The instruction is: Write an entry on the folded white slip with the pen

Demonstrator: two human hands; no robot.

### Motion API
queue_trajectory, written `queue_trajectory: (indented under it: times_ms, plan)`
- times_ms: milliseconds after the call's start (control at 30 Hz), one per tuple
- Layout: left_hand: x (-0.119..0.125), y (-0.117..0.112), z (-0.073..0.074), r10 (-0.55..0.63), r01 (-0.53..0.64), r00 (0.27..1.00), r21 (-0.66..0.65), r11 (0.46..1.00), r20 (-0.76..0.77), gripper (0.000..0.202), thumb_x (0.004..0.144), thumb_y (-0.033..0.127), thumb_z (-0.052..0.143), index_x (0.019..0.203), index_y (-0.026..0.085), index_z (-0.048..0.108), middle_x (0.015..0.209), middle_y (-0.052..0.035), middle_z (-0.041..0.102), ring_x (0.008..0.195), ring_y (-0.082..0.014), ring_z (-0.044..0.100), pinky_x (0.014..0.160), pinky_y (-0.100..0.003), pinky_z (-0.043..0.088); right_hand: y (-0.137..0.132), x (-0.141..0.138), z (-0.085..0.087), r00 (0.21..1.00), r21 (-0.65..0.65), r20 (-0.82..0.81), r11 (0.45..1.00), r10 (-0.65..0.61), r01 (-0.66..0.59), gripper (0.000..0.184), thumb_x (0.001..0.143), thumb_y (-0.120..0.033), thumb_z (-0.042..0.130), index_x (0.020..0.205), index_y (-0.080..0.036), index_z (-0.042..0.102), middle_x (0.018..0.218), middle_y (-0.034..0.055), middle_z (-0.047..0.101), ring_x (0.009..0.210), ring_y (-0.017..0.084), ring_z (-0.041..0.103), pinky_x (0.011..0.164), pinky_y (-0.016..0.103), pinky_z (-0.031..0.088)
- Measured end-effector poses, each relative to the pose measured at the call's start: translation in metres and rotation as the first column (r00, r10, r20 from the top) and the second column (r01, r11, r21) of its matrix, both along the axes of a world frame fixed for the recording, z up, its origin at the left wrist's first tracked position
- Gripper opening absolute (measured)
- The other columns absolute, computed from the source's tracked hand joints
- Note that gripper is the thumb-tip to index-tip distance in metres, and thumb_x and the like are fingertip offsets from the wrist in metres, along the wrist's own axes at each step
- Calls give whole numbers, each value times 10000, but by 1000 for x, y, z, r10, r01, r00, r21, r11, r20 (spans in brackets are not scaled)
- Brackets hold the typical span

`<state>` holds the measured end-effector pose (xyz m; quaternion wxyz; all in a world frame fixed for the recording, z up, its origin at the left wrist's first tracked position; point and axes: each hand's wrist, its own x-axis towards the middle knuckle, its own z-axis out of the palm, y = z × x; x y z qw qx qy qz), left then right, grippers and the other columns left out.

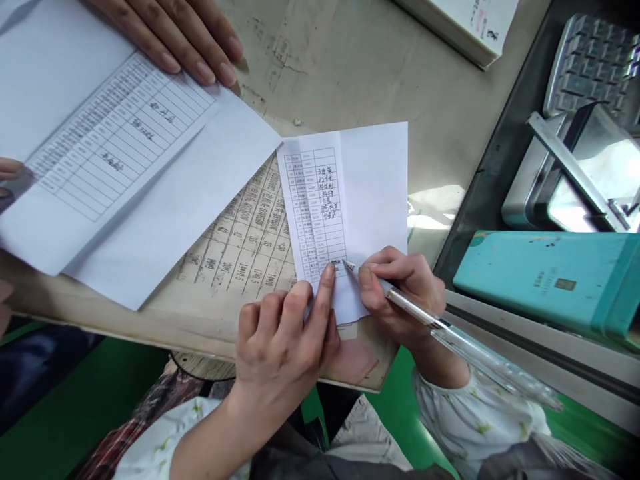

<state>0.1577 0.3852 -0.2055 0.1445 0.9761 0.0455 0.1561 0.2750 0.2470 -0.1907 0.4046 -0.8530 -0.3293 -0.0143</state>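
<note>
Subject item: a folded white slip point(367, 193) lying flat on the table point(350, 67), with a narrow printed grid down its left half and handwritten entries beside the upper rows. The left hand point(285, 333) rests at the slip's lower left corner. It grips nothing: the index finger is stretched out with its tip pressed on the slip near the bottom of the grid, and the other fingers are loosely curled. The right hand point(400, 293) lies over the slip's lower right corner and is closed around a clear pen point(470, 347). The pen's tip touches the slip just right of the left index fingertip, and its barrel runs away from the slip to the lower right. A worn printed chart point(245, 247) lies under the slip's left edge, turned at an angle. Left of the slip, overlapping the chart, lies a larger white sheet point(100, 153) with its own grid and a few handwritten entries. A co-worker's hand point(185, 33) presses flat on that sheet's top edge, well apart from the slip. Right of the slip, past the table's edge, a teal box point(550, 280) lies on a dark surface. Above the box stands a metal fixture point(575, 173), and beyond that a keyboard point(595, 60). A white carton point(470, 27) lies on the table above and right of the slip. Print on the slip is too small to read.
</note>
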Motion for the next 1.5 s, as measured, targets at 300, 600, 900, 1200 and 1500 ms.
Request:
queue_trajectory:
  times_ms: [300,600,900,1200,1500]
  plan:
    - [2,1,2,-15,14,1000,30,999,27,565,932,290,653,1493,236,609,961,-70,659,815,-196,524,743,-367,312,0,1,0,1000,4,2,1000,16,-16,182,890,-136,659,888,-245,514,728,-36,670,594,98,648,530,209,519]
    - [4,3,4,-23,22,999,30,999,34,457,924,273,681,1375,202,707,954,-71,666,821,-194,512,757,-365,300,2,2,-1,999,17,28,999,32,-33,196,874,-115,658,890,-244,510,708,-45,660,576,94,639,509,190,502]
    - [4,3,4,-22,22,999,11,1000,48,416,932,268,672,1337,192,728,954,-71,669,815,-192,509,751,-362,288,0,2,-3,999,60,0,997,44,-44,192,882,-124,656,904,-245,509,721,-45,641,593,95,632,512,196,502]
    - [5,4,4,-40,39,998,27,999,40,411,928,269,676,1323,171,734,959,-79,669,815,-197,504,745,-366,295,-2,1,-2,999,34,2,999,39,-39,177,891,-147,666,903,-243,518,748,-37,654,593,92,629,514,199,497]
    - [4,4,4,-46,45,998,25,999,40,409,928,267,680,1320,166,737,943,-81,664,799,-203,487,739,-370,297,-3,1,-3,999,58,15,998,31,-31,177,887,-152,668,885,-245,518,733,-40,660,576,96,623,515,210,509]
